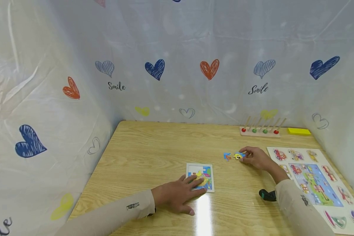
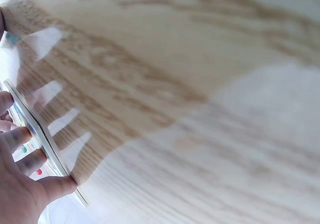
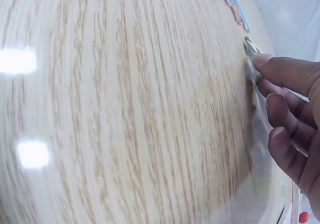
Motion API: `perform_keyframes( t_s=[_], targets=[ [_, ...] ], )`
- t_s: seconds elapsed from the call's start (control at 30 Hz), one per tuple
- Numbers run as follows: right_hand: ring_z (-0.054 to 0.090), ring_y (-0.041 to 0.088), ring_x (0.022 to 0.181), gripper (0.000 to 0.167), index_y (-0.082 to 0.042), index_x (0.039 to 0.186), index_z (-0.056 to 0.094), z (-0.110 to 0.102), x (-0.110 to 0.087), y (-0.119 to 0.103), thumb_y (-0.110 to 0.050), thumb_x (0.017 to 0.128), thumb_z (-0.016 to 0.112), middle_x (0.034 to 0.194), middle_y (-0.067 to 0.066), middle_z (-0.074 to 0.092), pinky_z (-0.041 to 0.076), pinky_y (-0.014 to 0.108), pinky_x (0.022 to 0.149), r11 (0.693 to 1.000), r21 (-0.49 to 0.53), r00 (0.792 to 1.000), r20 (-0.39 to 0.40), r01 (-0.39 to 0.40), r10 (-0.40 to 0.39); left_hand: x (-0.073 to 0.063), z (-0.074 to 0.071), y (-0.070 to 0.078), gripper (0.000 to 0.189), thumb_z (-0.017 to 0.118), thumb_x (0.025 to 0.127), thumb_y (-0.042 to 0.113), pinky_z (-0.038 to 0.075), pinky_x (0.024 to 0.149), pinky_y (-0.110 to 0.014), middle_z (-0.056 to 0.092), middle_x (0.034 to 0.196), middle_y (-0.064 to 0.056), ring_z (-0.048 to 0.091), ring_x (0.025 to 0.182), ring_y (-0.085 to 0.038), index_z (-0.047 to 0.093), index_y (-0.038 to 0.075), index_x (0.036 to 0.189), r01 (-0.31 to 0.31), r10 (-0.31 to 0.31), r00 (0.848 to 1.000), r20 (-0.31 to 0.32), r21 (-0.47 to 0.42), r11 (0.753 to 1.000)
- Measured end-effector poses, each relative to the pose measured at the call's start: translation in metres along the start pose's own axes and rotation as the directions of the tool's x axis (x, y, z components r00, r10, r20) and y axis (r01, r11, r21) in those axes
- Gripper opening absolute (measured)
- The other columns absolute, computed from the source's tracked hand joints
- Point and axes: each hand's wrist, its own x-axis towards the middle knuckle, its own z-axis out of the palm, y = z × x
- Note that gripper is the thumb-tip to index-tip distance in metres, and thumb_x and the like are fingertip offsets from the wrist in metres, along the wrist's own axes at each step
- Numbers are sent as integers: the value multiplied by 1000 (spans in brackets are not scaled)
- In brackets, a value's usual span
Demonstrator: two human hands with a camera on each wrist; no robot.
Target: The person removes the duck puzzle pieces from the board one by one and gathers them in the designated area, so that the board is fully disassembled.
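Observation:
A small white-framed jigsaw puzzle [image 1: 209,167] lies on the wooden table, its picture partly filled with colourful pieces and a white patch at its upper left. My left hand [image 1: 180,194] rests on it with spread, straight fingers covering its lower left part. In the left wrist view, those fingers [image 2: 31,161] reach over the edge of the board [image 2: 47,143]. To the right, my right hand [image 1: 257,158] pinches a yellow and blue puzzle piece [image 1: 238,155] between thumb and fingers. Just left of it, a blue and orange-brown puzzle piece [image 1: 227,156] lies loose on the table.
A large picture board [image 1: 283,154] with vehicles lies at the right edge. Behind it stand a pegged wooden stand [image 1: 259,133] with red and green beads and a yellow block [image 1: 299,131]. A black object [image 1: 266,195] is beside my right sleeve. Printed curtains enclose the table.

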Motion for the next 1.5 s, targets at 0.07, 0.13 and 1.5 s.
perform_keyframes(
  t_s=[0.07,0.13,1.5],
  targets=[
    [58,13,75,32,2,119,65,0,0,1,-14,93,73,95,12,67,48,26,62,1000,-22,1000,3,10,-10,-1,0,0,82,34,98,70,30,118,-56,8,170,-7,11,155,-37,10,26,163,-3,3,1000,-6,-1,1000],
    [58,13,74,32,1,118,66,0,0,1,-15,92,74,94,11,67,48,26,62,999,-34,1000,4,14,-14,-1,1,1,82,34,98,70,31,118,-56,8,170,-7,12,155,-37,10,26,163,-5,5,1000,-11,-4,1000],
    [58,18,88,34,-1,120,69,-4,3,6,-20,92,75,99,10,66,48,37,75,992,-124,999,35,24,-20,2,0,0,84,31,97,72,28,118,-58,2,171,-6,8,156,-37,5,28,163,9,-9,999,35,9,1000]
  ],
)
